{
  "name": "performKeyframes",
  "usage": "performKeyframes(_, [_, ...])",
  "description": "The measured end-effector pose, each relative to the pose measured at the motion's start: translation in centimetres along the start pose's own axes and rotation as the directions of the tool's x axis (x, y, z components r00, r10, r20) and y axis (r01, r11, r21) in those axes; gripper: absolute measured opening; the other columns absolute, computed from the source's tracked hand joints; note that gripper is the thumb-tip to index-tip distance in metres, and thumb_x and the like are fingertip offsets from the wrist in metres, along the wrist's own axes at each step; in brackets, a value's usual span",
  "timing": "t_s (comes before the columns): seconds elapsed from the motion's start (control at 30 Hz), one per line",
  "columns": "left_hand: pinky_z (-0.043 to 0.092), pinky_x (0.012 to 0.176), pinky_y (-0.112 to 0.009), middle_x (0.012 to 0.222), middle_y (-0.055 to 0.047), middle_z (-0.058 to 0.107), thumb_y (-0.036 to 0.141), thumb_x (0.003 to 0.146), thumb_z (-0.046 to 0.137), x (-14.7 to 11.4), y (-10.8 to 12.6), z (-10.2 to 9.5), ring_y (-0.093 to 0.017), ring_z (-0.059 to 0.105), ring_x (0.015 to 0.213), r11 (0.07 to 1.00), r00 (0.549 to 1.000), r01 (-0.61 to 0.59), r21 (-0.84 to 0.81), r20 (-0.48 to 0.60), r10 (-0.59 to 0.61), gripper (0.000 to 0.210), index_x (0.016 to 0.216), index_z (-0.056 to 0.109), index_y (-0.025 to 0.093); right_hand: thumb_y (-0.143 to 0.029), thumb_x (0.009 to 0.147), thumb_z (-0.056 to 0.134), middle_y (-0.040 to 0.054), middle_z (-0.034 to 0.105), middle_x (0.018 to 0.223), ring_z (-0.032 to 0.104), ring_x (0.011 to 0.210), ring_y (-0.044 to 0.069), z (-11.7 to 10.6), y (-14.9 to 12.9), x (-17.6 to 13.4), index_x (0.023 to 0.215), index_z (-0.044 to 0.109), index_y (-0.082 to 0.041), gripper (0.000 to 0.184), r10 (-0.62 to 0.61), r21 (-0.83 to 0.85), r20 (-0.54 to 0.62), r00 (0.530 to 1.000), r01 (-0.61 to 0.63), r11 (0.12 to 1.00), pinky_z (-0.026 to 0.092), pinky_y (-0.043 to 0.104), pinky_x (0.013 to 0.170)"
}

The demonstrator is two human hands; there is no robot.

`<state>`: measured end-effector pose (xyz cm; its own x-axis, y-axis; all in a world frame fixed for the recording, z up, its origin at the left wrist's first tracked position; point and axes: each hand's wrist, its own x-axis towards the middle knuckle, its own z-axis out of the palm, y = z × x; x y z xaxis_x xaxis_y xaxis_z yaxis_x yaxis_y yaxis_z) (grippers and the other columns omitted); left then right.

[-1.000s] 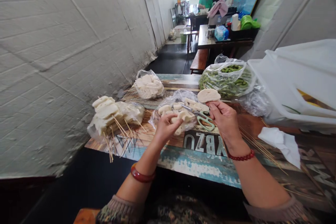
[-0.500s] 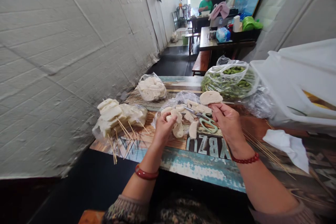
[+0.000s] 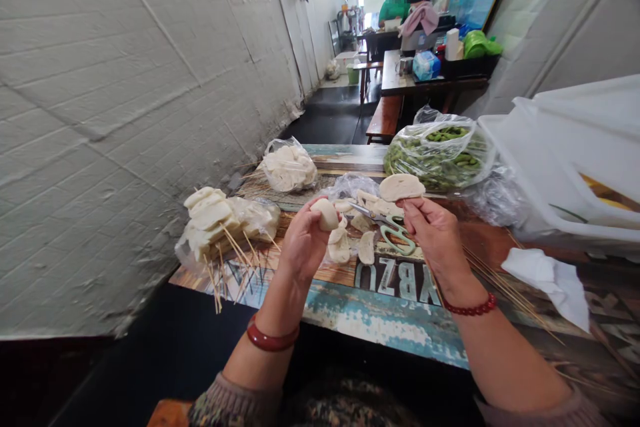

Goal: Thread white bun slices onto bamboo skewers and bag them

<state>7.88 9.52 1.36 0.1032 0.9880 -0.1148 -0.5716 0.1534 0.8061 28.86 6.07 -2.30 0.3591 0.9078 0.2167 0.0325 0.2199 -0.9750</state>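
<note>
My left hand [image 3: 304,237] is closed around a pale, rounded food slice [image 3: 326,215], lifted a little over the table. In my right hand [image 3: 431,227], pinched fingers grip a thin wooden skewer [image 3: 433,280] whose lower end shows below the palm. A larger oval pale slice [image 3: 401,187] sits at the top of that skewer, just above my fingertips. Between the hands lie scissors with green handles [image 3: 399,239], partly over loose pale slices [image 3: 367,247] and a crumpled plastic bag [image 3: 353,185].
Skewered pale slices [image 3: 210,213] are stacked at the left, sticks over the edge. Behind are a bag of pale slices [image 3: 290,167] and a bag of green food [image 3: 435,153]. White bins [image 3: 545,167], bare skewers [image 3: 510,290] and a tissue [image 3: 550,280] lie right. A person [image 3: 395,10] sits far back.
My left hand has picked up a pale slice from the pile and raised it, turning slightly. My right hand with the skewered slice stays nearly in place.
</note>
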Motion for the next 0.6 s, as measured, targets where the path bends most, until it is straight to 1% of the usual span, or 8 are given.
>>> performKeyframes(0.1, [0.05, 0.074, -0.024, 0.085, -0.001, 0.068, 0.01, 0.058, 0.077, 0.9, -0.1, 0.8, -0.012, 0.062, 0.078, 0.996, 0.998, -0.033, 0.088, 0.049, 0.029, 0.036, 0.093, 0.069, 0.015, -0.045, 0.085, 0.063, -0.0061, 0.046, 0.052, 0.035, 0.045, 0.008, 0.0, 0.2, 0.0, 0.086, 0.069, -0.016, 0.03, 0.029, 0.051, 0.037, 0.999, -0.031, 0.998, 0.027, 0.022, 0.043])
performKeyframes(0.17, [0.048, 0.071, -0.02, 0.085, 0.0, 0.068, 0.012, 0.056, 0.082, 1.6, -0.4, 1.1, -0.01, 0.062, 0.076, 0.995, 0.997, -0.036, 0.098, 0.076, 0.029, 0.039, 0.093, 0.069, 0.015, -0.043, 0.086, 0.063, -0.006, 0.046, 0.053, 0.036, 0.047, 0.009, 0.1, 0.2, 0.0, 0.088, 0.069, -0.016, 0.027, 0.043, 0.072, 0.07, 0.997, -0.048, 0.996, 0.027, 0.022, 0.044])
performKeyframes(0.27, [0.05, 0.07, -0.02, 0.086, 0.0, 0.069, 0.017, 0.057, 0.086, 2.7, -0.7, 1.4, -0.01, 0.063, 0.074, 1.0, 0.995, 0.002, 0.013, 0.1, -0.004, 0.038, 0.09, 0.068, 0.015, -0.041, 0.087, 0.063, -0.0059, 0.045, 0.053, 0.036, 0.047, 0.008, 0.3, 0.0, -0.3, 0.087, 0.068, -0.016, 0.026, 0.065, 0.108, 0.124, 0.99, -0.079, 0.991, 0.026, 0.021, 0.044])
performKeyframes(0.37, [0.053, 0.073, -0.023, 0.088, -0.003, 0.071, 0.019, 0.059, 0.087, 3.6, -0.8, 1.6, -0.012, 0.066, 0.076, 0.997, 0.993, 0.044, -0.058, 0.11, -0.038, 0.036, 0.087, 0.064, 0.014, -0.043, 0.088, 0.062, -0.0064, 0.043, 0.052, 0.034, 0.047, 0.008, 0.4, -0.4, -0.8, 0.084, 0.067, -0.016, 0.027, 0.088, 0.138, 0.192, 0.977, -0.116, 0.984, 0.024, 0.021, 0.043])
performKeyframes(0.43, [0.055, 0.071, -0.023, 0.088, -0.003, 0.072, 0.017, 0.061, 0.087, 4.0, -0.9, 1.7, -0.012, 0.068, 0.073, 0.996, 0.994, 0.053, -0.078, 0.098, -0.045, 0.041, 0.094, 0.063, 0.015, -0.043, 0.089, 0.061, -0.0061, 0.044, 0.051, 0.034, 0.046, 0.008, 0.6, -0.6, -1.3, 0.079, 0.065, -0.017, 0.028, 0.091, 0.111, 0.237, 0.967, -0.12, 0.987, 0.025, 0.021, 0.043])
performKeyframes(0.53, [0.056, 0.072, -0.022, 0.089, -0.003, 0.073, 0.015, 0.063, 0.085, 4.4, -1.1, 1.7, -0.011, 0.069, 0.073, 0.993, 0.995, 0.068, -0.099, 0.074, -0.061, 0.049, 0.107, 0.062, 0.016, -0.04, 0.09, 0.06, -0.0047, 0.049, 0.049, 0.038, 0.046, 0.009, 1.0, -0.7, -1.9, 0.068, 0.061, -0.018, 0.032, 0.081, 0.007, 0.298, 0.951, -0.087, 0.996, 0.029, 0.021, 0.046])
performKeyframes(0.6, [0.056, 0.073, -0.02, 0.092, -0.005, 0.074, 0.016, 0.065, 0.084, 4.5, -1.1, 1.6, -0.012, 0.07, 0.077, 0.99, 0.994, 0.088, -0.106, 0.073, -0.08, 0.045, 0.105, 0.063, 0.014, -0.038, 0.09, 0.059, -0.0042, 0.051, 0.048, 0.042, 0.046, 0.009, 1.3, -0.6, -2.2, 0.066, 0.061, -0.018, 0.032, 0.071, -0.076, 0.331, 0.941, -0.049, 0.996, 0.032, 0.021, 0.047])
